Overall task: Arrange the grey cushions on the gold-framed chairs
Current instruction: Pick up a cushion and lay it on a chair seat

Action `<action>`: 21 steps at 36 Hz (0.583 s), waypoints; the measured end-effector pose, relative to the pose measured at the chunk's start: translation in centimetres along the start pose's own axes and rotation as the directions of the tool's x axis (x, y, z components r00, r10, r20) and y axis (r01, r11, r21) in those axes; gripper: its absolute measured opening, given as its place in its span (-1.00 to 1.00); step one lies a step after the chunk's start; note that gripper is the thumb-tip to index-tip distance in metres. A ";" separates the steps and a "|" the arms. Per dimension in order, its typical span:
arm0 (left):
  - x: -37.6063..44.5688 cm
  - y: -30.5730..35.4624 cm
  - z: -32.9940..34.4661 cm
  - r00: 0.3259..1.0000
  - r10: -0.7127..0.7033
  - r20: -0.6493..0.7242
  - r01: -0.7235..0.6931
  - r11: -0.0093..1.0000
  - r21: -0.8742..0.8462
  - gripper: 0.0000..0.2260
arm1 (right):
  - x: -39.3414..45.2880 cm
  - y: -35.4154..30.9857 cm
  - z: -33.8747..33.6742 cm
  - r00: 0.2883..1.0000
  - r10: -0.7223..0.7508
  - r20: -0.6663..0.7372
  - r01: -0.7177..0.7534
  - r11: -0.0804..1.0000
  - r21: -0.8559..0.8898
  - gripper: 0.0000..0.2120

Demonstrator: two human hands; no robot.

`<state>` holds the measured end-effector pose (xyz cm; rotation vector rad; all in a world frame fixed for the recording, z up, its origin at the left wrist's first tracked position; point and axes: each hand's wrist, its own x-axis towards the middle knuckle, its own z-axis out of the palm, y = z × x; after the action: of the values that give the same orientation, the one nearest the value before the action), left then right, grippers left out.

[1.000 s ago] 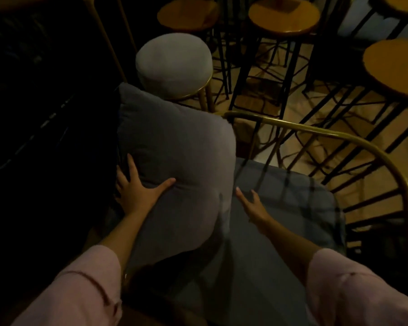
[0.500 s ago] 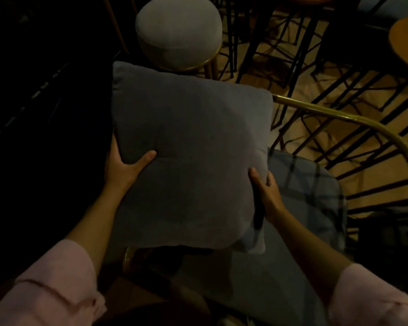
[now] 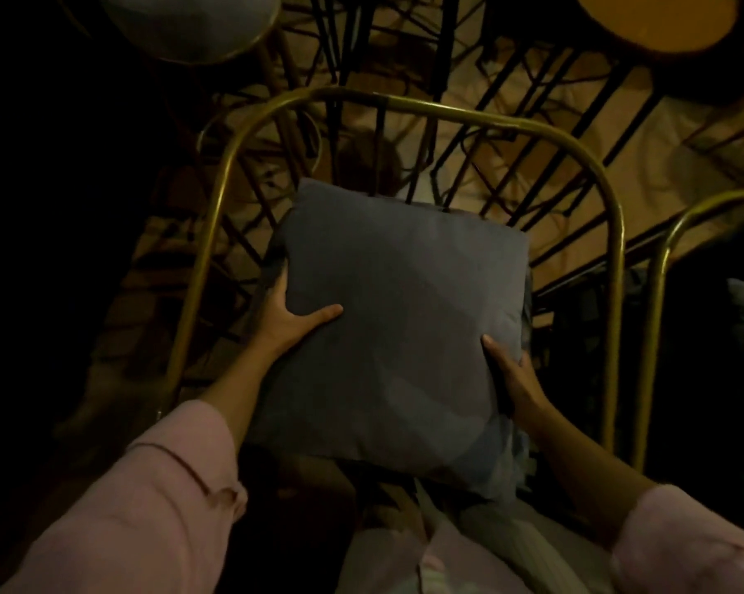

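Dim room; square grey cushion [image 3: 404,336], smooth.

Cushion [image 3: 400,336] sits centre, inside the curved chair frame [image 3: 447,110], which arcs round its left, far and right sides. Left hand [image 3: 285,321] on the cushion's left edge, right hand [image 3: 514,377] on its right edge, nearer than the left. Far left: a round padded stool [image 3: 190,23]; far right: a round stool top [image 3: 657,23]; a second frame [image 3: 661,267] stands just right of the first.
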<state>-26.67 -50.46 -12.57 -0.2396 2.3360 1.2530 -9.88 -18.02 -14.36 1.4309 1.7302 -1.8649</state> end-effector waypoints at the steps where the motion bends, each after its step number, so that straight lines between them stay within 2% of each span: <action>1: 0.0 -0.1 0.4 1.000 -0.026 0.017 0.025 0.999 0.028 0.17 | 0.2 0.6 -0.2 1.000 0.006 0.015 -0.006 1.000 0.006 0.13; 3: 0.3 -1.0 1.1 0.997 -0.062 0.041 0.058 0.996 0.074 0.21 | 0.5 1.1 -0.1 0.999 0.010 0.053 -0.010 1.000 -0.009 0.06; 6: 0.0 -2.3 1.9 0.984 -0.137 0.116 0.117 0.979 0.167 0.26 | 0.9 2.0 0.3 0.993 0.027 0.111 -0.025 1.000 -0.018 -0.23; 9: -0.8 -4.0 3.2 0.940 -0.214 0.266 0.113 0.930 0.349 0.20 | 1.5 2.8 0.7 0.990 0.060 0.126 -0.042 0.989 -0.139 0.18; 11: -1.8 -4.6 4.3 0.912 -0.253 0.323 0.064 0.865 0.497 0.20 | 1.9 3.7 0.6 0.993 0.028 0.111 -0.003 0.975 -0.223 0.18; 16: -4.6 -3.7 6.8 0.944 -0.236 0.232 0.073 0.833 0.549 0.14 | 0.5 4.5 -0.2 0.993 -0.080 0.083 0.101 0.948 -0.303 -0.08; 21: -8.1 -0.8 10.6 0.961 -0.228 0.158 0.114 0.844 0.525 0.08 | -2.3 3.4 -4.1 0.965 -0.245 0.096 0.263 0.884 -0.387 -0.13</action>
<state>-15.89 -42.72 -14.24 -0.1211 2.2978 0.5063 -4.31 -16.47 -14.11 1.0393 2.2050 -1.5112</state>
